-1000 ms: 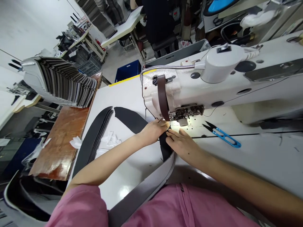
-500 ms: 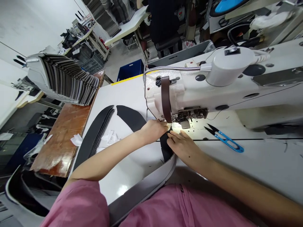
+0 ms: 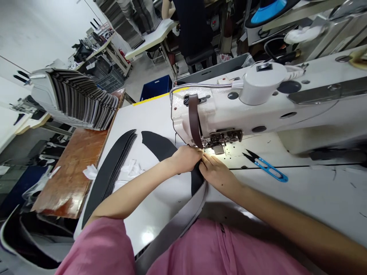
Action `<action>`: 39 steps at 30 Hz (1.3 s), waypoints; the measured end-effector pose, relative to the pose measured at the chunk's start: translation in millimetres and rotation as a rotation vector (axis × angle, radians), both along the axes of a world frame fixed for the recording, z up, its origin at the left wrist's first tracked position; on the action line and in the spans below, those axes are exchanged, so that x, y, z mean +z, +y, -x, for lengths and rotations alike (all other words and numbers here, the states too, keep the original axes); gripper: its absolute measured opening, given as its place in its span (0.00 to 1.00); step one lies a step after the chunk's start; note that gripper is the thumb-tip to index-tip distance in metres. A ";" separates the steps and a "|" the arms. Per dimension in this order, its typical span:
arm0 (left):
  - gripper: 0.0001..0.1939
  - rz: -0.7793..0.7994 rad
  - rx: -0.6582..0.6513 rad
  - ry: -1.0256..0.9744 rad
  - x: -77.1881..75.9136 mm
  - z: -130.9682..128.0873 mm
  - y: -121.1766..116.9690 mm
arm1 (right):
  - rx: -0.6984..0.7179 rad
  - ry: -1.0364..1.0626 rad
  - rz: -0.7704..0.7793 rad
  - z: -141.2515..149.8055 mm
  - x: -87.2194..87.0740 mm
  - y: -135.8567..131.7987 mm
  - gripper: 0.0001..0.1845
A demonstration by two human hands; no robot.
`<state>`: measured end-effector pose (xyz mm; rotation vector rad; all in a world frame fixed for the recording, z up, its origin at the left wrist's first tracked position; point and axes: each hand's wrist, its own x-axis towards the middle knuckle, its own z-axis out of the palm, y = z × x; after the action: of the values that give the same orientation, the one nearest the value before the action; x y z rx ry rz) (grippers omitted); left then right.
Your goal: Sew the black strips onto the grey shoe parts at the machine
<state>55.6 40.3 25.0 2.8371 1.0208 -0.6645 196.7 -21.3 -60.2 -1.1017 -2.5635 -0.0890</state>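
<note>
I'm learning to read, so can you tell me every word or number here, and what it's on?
I can't read any words or numbers.
Small sign with red marks, on the far wall: too small to read.
White metal sewing machine: no readable lettering.

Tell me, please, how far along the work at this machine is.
No finished seam is visible, so what is done I cannot tell. The left hand and right hand are on the dark piece at the sewing machine. The stacked dark pieces, lying apart, perhaps remain.
</note>
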 end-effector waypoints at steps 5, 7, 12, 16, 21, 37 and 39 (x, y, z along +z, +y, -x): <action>0.11 -0.039 0.067 0.002 -8.1 -5.1 -4.4 | -0.049 0.000 -0.181 8.6 -7.4 -24.0 0.15; 0.11 -0.054 0.090 -0.004 -10.3 -6.5 -8.3 | -0.062 -0.010 -0.212 11.4 -8.4 -32.4 0.15; 0.12 -0.047 0.167 -0.046 -13.3 -6.3 -17.1 | -0.097 0.001 -0.204 12.4 -7.5 -31.2 0.18; 0.13 -0.015 0.162 -0.048 -11.4 -5.3 -20.0 | -0.068 -0.014 -0.177 12.4 -0.7 -35.7 0.17; 0.13 0.022 0.153 -0.006 -4.5 -7.2 -21.9 | -0.052 -0.035 -0.128 15.3 5.1 -49.4 0.16; 0.13 0.089 0.190 -0.035 -3.0 -8.0 -22.0 | -0.065 0.043 -0.193 12.0 -4.6 -31.3 0.15; 0.13 0.088 0.187 -0.035 -2.3 -7.6 -21.0 | -0.080 0.040 -0.202 12.2 -5.4 -30.5 0.16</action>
<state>63.2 19.4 22.7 2.6276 1.2011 -0.6236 184.4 -51.7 -65.6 -1.1161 -2.4130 -0.3353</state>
